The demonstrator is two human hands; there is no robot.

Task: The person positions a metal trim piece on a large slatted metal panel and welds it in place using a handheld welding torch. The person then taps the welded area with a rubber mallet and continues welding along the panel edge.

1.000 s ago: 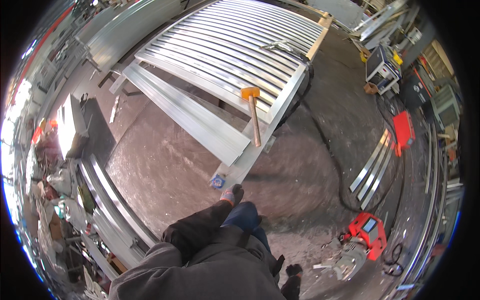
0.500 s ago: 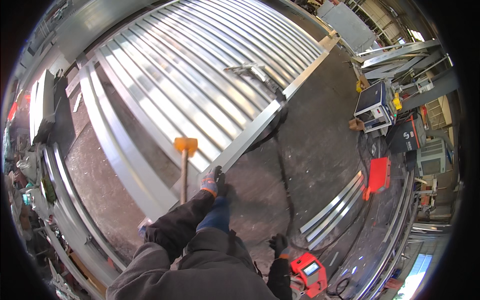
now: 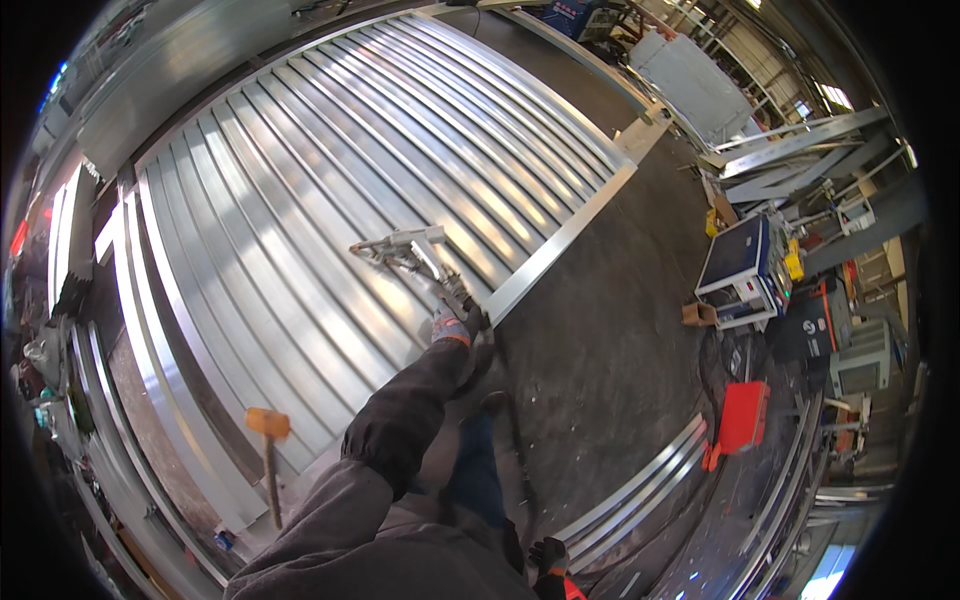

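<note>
A metal welding torch [image 3: 405, 250] with a dark cable lies across a large ribbed metal panel [image 3: 300, 230], near its right edge. My left hand [image 3: 458, 322], in a grey and orange glove, reaches forward and closes around the torch's rear end; the fingers are partly hidden. Low in the picture, my right hand [image 3: 548, 555], in a dark glove with an orange cuff, hangs by my side with loosely spread fingers and nothing visible in it. A mallet [image 3: 268, 422] with an orange head and wooden handle stands upright by the panel's near left corner.
Long metal profiles [image 3: 170, 370] run along the panel's left side. Several thin metal strips [image 3: 635, 490] lie on the floor at right, near a red case [image 3: 744, 416]. A blue and white machine [image 3: 745, 262] stands farther right. A dark cable crosses the floor by my feet.
My left hand has moved forward from the panel's near corner to the torch. The view has shifted forward along the panel's right edge, and the mallet now appears farther left and lower.
</note>
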